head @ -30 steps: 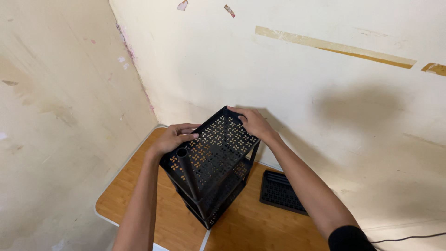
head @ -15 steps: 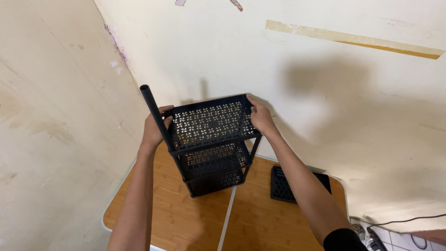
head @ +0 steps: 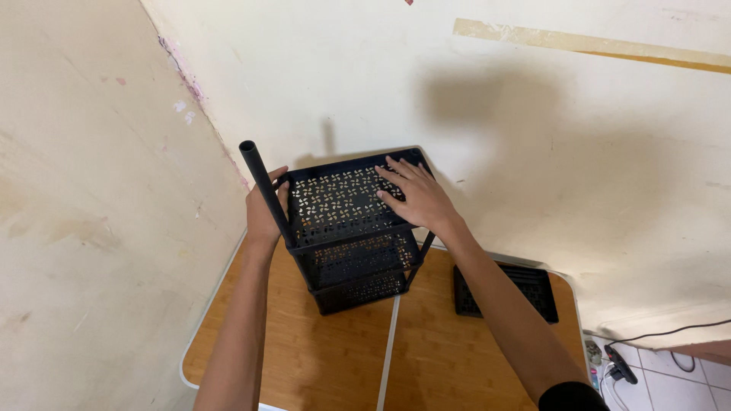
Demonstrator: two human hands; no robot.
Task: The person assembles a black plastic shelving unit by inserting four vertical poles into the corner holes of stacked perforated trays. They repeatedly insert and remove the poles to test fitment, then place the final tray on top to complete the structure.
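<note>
1. My left hand [head: 264, 211] wraps the black rack's [head: 346, 232] left edge; its fingertips are hidden behind the upright tube [head: 266, 190].
2. My right hand [head: 415, 196] lies flat, fingers spread, on its top shelf.
3. The rack stands on the wooden table [head: 304, 358]; my forearm hides part of the loose shelf panel [head: 525, 288].

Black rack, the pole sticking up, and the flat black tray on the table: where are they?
black rack [head: 346, 202], head view, top shelf.
pole [head: 263, 186], head view, mid-length.
flat black tray [head: 533, 285], head view, right half.

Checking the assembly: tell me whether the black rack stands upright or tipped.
Upright: the black rack stands on the wooden table, tiers stacked level, right hand flat on top.
</note>
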